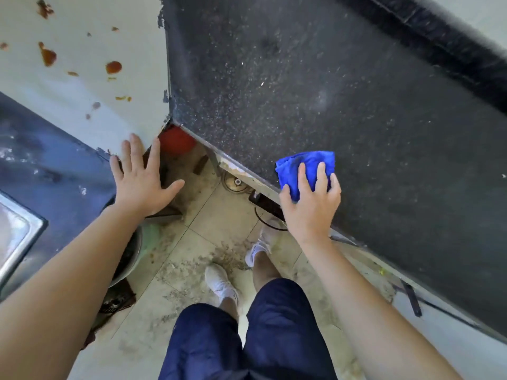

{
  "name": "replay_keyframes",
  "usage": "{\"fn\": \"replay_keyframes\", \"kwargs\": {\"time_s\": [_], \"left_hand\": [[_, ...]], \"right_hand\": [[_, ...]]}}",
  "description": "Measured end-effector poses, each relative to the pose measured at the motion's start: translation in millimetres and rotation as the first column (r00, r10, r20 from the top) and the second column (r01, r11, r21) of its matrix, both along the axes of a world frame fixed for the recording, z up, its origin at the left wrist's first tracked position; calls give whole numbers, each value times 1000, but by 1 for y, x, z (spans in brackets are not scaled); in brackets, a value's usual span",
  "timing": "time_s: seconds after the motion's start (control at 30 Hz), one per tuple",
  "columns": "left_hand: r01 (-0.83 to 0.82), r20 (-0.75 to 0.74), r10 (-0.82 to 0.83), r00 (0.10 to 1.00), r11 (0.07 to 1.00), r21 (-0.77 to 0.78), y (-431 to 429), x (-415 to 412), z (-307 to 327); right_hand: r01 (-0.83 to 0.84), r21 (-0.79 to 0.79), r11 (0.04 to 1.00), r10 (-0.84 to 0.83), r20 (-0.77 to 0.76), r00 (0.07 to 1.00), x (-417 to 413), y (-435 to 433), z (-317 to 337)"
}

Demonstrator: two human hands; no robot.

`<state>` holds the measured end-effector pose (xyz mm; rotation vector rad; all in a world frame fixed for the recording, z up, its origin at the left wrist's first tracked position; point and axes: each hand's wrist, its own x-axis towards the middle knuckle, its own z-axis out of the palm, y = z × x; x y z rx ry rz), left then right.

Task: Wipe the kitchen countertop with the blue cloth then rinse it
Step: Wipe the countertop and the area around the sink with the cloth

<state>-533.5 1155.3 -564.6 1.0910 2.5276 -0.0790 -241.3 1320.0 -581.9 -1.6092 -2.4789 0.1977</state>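
Closest in, dark blue shorts (247,338) and white shoes (222,281) stand on a gritty, pale tiled floor (208,215). Further out, the left hand (140,182) is spread flat with its fingers straight and apart, holding nothing, over the corner of a dark side counter (55,160); whether it touches cannot be told. A steel sink (16,231) sits behind its wrist. The right hand (310,204) grips the blue cloth (307,163) - fingers curved over the top, thumb tucked against its near left side. The cloth is bright blue, bunched into a thick, soft wad with folds, and sticks out beyond the fingertips. It lies on the speckled black countertop (329,91), just inside the front edge. Beyond the left fingertips sits something red (175,141) beneath the counter corner, then a pale wall (82,86) spotted with orange-brown stains (113,67).
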Motion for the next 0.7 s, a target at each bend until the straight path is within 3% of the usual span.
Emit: {"fn": "replay_keyframes", "kwargs": {"time_s": [0.17,0.3,0.4,0.5,0.57,0.63,0.7], "left_hand": [[106,-63,-110,992,992,-63,-45,10,-2],[100,-51,-103,993,993,-61,-44,12,6],[102,-33,-103,994,994,-24,-28,19,8],[146,-20,-145,989,989,30,4,34,12],[175,-7,-175,985,982,70,29,46,14],[196,0,-198,980,974,114,51,57,15],[212,8,-216,976,964,162,68,67,14]], "right_hand": [[-237,0,972,236,-94,967,-60,-47,-2],[-284,-105,953,257,-213,943,-84,-21,17],[-247,-129,960,190,-346,919,-61,13,49],[-23,-132,991,-33,-410,911,-10,66,71],[129,-123,984,-166,-368,915,29,96,73],[209,-222,952,-253,-192,948,67,104,60],[185,-315,931,-189,19,982,99,94,39]]}}
